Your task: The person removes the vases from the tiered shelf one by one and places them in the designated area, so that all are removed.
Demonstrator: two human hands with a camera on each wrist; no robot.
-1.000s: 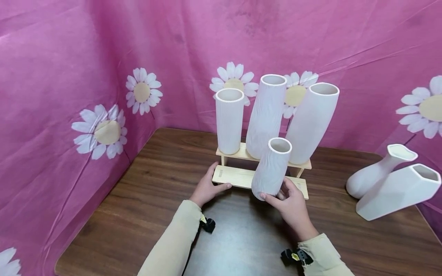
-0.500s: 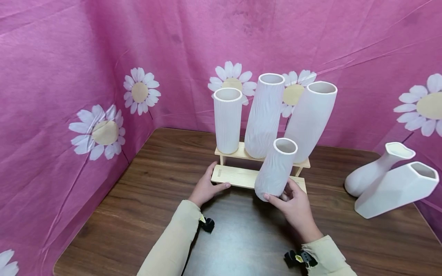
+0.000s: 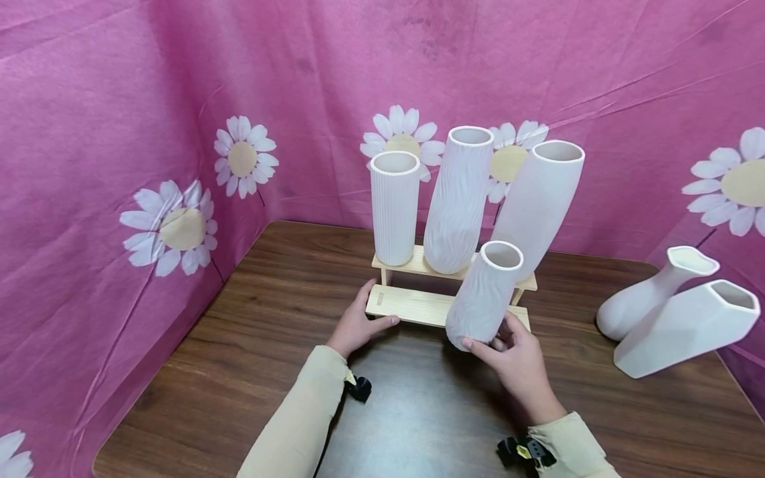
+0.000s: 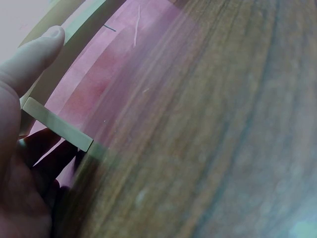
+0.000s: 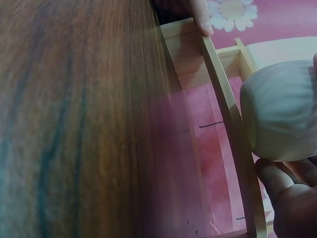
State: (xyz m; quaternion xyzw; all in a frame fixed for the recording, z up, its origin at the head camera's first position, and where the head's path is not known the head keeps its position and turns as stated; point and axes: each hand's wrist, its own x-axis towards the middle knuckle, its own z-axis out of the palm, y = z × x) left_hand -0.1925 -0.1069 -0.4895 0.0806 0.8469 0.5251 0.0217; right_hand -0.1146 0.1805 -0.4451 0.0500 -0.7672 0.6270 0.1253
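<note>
My right hand holds a small white vase with wavy relief low on its body, thumb at the front. The vase is over the right part of the lower step of a two-tier wooden stand; whether its base bears on the board I cannot tell. At the stand's left end, my left hand grips the lower step, its thumb along the front edge. On the upper step stand a ribbed cylindrical vase, a tall wavy vase and a smooth tapered vase, partly covered by the held one.
To the right on the brown wooden table are a round-bellied vase with a narrow neck and an angular faceted vase, close together. A pink cloth with daisies hangs behind and to the left.
My right hand has shifted the small vase a little to the right along the lower step. My left hand has kept its place on the stand.
</note>
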